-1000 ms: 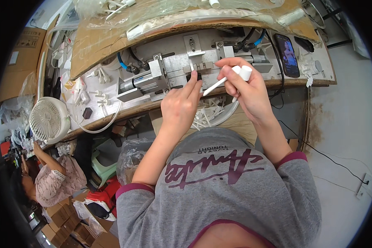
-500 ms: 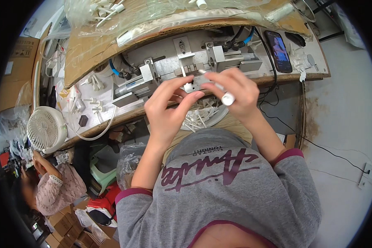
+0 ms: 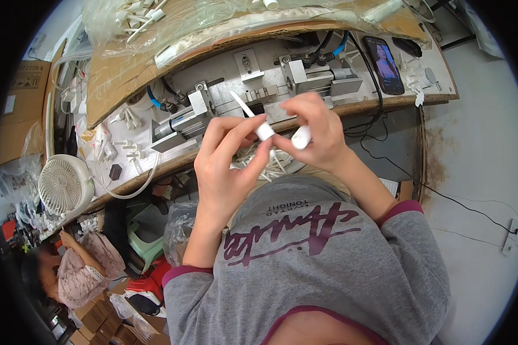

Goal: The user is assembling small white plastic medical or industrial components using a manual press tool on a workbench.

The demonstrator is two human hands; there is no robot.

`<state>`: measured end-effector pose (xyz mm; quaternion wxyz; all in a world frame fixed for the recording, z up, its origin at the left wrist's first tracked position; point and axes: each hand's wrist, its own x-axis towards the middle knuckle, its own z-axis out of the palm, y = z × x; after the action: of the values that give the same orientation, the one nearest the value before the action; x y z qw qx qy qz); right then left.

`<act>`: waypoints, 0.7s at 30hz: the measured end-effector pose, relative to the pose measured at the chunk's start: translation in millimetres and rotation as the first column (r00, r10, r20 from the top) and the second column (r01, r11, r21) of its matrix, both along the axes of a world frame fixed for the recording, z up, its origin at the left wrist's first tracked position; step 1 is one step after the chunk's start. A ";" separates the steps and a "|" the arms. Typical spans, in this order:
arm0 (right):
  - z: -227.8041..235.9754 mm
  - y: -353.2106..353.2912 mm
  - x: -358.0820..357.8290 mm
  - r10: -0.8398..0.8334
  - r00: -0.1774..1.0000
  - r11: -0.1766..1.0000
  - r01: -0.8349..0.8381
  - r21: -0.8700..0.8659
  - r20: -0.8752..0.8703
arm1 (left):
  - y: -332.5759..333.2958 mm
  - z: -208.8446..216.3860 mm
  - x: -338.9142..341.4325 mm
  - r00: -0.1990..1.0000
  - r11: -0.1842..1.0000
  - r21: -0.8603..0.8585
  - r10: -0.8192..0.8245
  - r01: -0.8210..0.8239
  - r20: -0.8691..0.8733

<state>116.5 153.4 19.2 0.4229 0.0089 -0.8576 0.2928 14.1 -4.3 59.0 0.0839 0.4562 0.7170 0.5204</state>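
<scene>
Between the thumb and fingers of my left hand [image 3: 227,155] is a white plastic part [image 3: 264,131], with a thick cylindrical end and a thin stem pointing up and left. My right hand [image 3: 325,132] is just beside it, its thumb close to the thick end; whether it touches cannot be made out. A second white cylindrical part [image 3: 301,138] sits in the right hand's grip, round end toward me. Both hands are in front of a metal clamping fixture [image 3: 261,93] on the bench. Below them, a pile of white stemmed parts [image 3: 276,166] is partly hidden by the hands.
Pneumatic cylinders [image 3: 184,122] [image 3: 328,80] flank the fixture. Cardboard with plastic film [image 3: 121,75] overhangs the bench's back. A phone [image 3: 384,66] lies at the right, loose white parts [image 3: 131,118] and a small fan [image 3: 65,187] at the left. Another person [image 3: 89,261] is at lower left.
The white part standing at the fixture has come out and is now tilted in my left hand's pinch. My right hand has moved slightly left with its white cylindrical part.
</scene>
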 end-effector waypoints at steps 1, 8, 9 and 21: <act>5.7 1.6 2.7 0.007 1.000 0.998 -0.006 -0.068 0.026 | -1.6 -4.1 -2.4 0.999 1.000 -0.022 0.000 -0.001 -0.045; 11.3 5.8 13.4 0.027 1.000 0.889 -0.030 -0.457 -0.015 | 1.4 -57.4 -12.4 0.855 0.988 -0.153 -0.054 -0.030 -0.516; 10.2 5.4 13.2 0.005 1.000 0.896 -0.006 -0.443 -0.004 | 3.5 -59.2 -12.8 0.834 0.977 -0.207 -0.070 -0.053 -0.547; 16.8 9.0 11.5 -0.029 0.997 0.997 0.024 -0.074 -0.072 | 16.3 -38.8 -23.0 0.820 0.891 -0.437 -0.159 -0.120 -0.549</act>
<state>128.0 162.4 36.0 0.4578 -0.0074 -0.8303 0.3179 -8.9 12.0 20.2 -0.0255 0.5659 0.8049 0.1767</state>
